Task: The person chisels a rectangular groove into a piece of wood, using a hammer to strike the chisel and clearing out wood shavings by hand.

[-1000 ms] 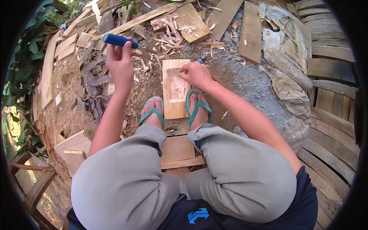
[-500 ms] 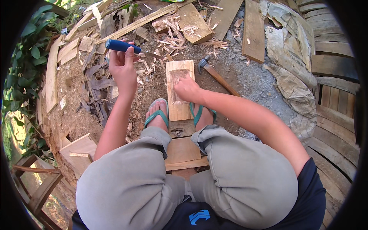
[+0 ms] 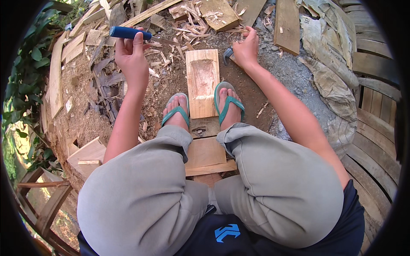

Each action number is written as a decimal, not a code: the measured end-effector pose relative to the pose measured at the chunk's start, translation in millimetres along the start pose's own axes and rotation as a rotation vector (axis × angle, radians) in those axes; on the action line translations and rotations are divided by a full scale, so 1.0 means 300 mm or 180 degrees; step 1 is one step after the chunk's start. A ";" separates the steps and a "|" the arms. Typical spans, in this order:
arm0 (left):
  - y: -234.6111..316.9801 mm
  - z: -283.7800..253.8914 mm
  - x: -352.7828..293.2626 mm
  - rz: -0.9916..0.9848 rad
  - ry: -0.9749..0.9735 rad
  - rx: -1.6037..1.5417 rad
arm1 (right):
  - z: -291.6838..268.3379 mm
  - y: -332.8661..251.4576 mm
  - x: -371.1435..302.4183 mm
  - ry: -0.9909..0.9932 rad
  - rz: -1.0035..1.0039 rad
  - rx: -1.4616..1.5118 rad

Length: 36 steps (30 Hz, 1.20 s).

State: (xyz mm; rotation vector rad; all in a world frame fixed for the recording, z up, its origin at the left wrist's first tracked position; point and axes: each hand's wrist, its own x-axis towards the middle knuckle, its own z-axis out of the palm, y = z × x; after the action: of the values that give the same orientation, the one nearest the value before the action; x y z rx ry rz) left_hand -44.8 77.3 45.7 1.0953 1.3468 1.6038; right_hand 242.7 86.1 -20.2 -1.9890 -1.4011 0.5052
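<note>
Pinching one chisel (image 3: 126, 33) in left hand (image 3: 133, 57), right hand (image 3: 246, 50) half-curled over one hammer (image 3: 227, 54), hold unclear

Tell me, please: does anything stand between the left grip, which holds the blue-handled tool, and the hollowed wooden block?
Nothing visible blocks the way from the left grip to the wooden block. Only scattered wood shavings lie on the ground between; the left foot is beside the block's near end, off this path.

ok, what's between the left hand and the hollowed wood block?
Head view: the blade of the chisel in the left hand points toward the block; the dirt there is strewn with wood shavings.
</note>
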 end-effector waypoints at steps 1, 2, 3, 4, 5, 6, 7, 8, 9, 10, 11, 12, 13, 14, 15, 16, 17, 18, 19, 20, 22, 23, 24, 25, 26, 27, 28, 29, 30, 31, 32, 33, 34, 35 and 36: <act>0.000 0.004 -0.001 -0.0003 -0.0022 -0.0020 | -0.003 0.020 -0.020 -0.0383 -0.0195 -0.0127; -0.003 -0.006 -0.001 0.0001 -0.0024 -0.0014 | -0.004 0.005 -0.054 -0.0792 -0.0402 -0.0241; -0.006 -0.008 -0.004 0.0006 -0.0033 -0.0013 | 0.001 -0.006 -0.100 -0.1323 -0.0792 -0.0522; -0.008 -0.013 -0.005 0.0012 -0.0041 -0.0008 | 0.015 -0.022 -0.134 -0.1928 -0.1003 -0.0884; -0.010 -0.013 -0.010 0.0011 -0.0041 -0.0021 | 0.028 -0.037 -0.180 -0.2329 -0.1254 -0.1173; -0.012 -0.011 -0.014 0.0011 -0.0039 -0.0031 | 0.047 -0.035 -0.212 -0.2601 -0.1553 -0.1315; -0.014 -0.012 -0.019 0.0011 -0.0038 -0.0037 | 0.058 -0.038 -0.227 -0.2762 -0.1825 -0.1435; -0.012 -0.003 -0.023 0.0004 -0.0044 -0.0054 | 0.066 -0.027 -0.237 -0.2902 -0.2080 -0.1571; -0.009 0.005 -0.026 -0.0002 -0.0050 -0.0070 | 0.076 -0.016 -0.247 -0.2848 -0.2259 -0.1760; -0.006 0.013 -0.029 -0.0008 -0.0055 -0.0086 | 0.086 -0.005 -0.256 -0.2791 -0.2438 -0.1950; -0.010 0.020 -0.029 0.0008 -0.0079 -0.0080 | 0.093 0.002 -0.259 -0.2731 -0.2621 -0.2145; -0.013 0.029 -0.027 0.0024 -0.0100 -0.0076 | 0.100 0.008 -0.257 -0.2736 -0.2680 -0.2171; -0.016 0.040 -0.027 0.0041 -0.0118 -0.0075 | 0.105 0.015 -0.252 -0.2741 -0.2742 -0.2202; -0.013 0.040 -0.026 0.0041 -0.0128 -0.0089 | 0.114 0.011 -0.258 -0.2754 -0.2812 -0.2214; -0.009 0.041 -0.023 0.0043 -0.0128 -0.0105 | 0.117 0.009 -0.260 -0.2717 -0.2891 -0.2243; -0.006 0.040 -0.021 0.0045 -0.0114 -0.0121 | 0.122 0.005 -0.259 -0.2683 -0.2982 -0.2275; 0.001 0.016 -0.012 0.0083 -0.0121 -0.0056 | 0.151 -0.016 -0.264 -0.2638 -0.3116 -0.2270; 0.008 -0.014 -0.005 0.0120 -0.0105 0.0013 | 0.164 -0.030 -0.273 -0.2589 -0.3169 -0.2272; 0.001 -0.023 -0.022 0.0039 -0.0043 -0.0087 | 0.159 -0.034 -0.287 -0.2551 -0.3247 -0.2273; 0.003 -0.017 -0.032 0.0069 -0.0056 -0.0097 | 0.158 -0.037 -0.296 -0.2547 -0.3181 -0.2518; -0.036 -0.028 -0.026 -0.0077 -0.0190 0.0145 | 0.170 -0.005 -0.287 -0.2616 -0.3228 -0.2636; -0.064 -0.009 -0.018 0.0156 -0.0098 0.0201 | 0.171 0.022 -0.275 -0.2566 -0.3334 -0.2633; -0.045 0.026 -0.026 -0.0028 -0.0188 0.0111 | 0.156 0.048 -0.272 -0.2440 -0.3180 -0.2520; -0.050 0.027 -0.023 0.0017 -0.0214 0.0197 | 0.156 0.055 -0.264 -0.2385 -0.3012 -0.2302; -0.035 0.025 -0.031 -0.0154 -0.0163 0.0052 | 0.152 0.065 -0.256 -0.2215 -0.2847 -0.1968; -0.020 0.022 -0.036 -0.0188 0.0048 -0.0262 | 0.143 0.052 -0.232 -0.2035 -0.2645 -0.1500; -0.025 -0.015 -0.044 -0.0178 -0.0044 -0.0188 | 0.141 0.034 -0.211 -0.1758 -0.2319 -0.1134; -0.017 -0.031 -0.048 -0.0175 -0.0015 -0.0168 | 0.128 0.029 -0.174 -0.1459 -0.1969 -0.0707; -0.011 -0.041 -0.053 -0.0191 0.0014 -0.0146 | 0.108 0.034 -0.119 -0.1071 -0.1352 -0.0170; -0.006 -0.023 -0.033 -0.0111 0.0037 -0.0092 | 0.066 0.045 -0.048 -0.0662 -0.0784 0.0240; -0.010 0.001 -0.025 -0.0073 0.0043 -0.0038 | 0.035 0.075 0.012 -0.0374 -0.0403 0.0440; -0.013 0.027 -0.035 -0.0082 0.0061 -0.0010 | -0.016 0.053 0.032 -0.0279 -0.0439 0.0202; -0.019 0.019 -0.034 -0.0120 0.0063 -0.0029 | -0.007 0.047 0.041 -0.0401 -0.0497 0.0193; -0.047 0.009 -0.026 -0.0096 0.0133 -0.0001 | 0.010 0.028 0.008 -0.0827 -0.0625 0.0250; -0.062 0.002 -0.024 -0.0044 0.0166 -0.0281 | 0.019 0.011 -0.033 -0.1378 -0.0680 0.0290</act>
State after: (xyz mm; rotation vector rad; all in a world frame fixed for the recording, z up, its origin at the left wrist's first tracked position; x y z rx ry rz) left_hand -41.2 73.7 26.4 0.9957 1.3015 1.6760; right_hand 237.9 77.6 -27.0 -1.6929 -1.7894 0.9218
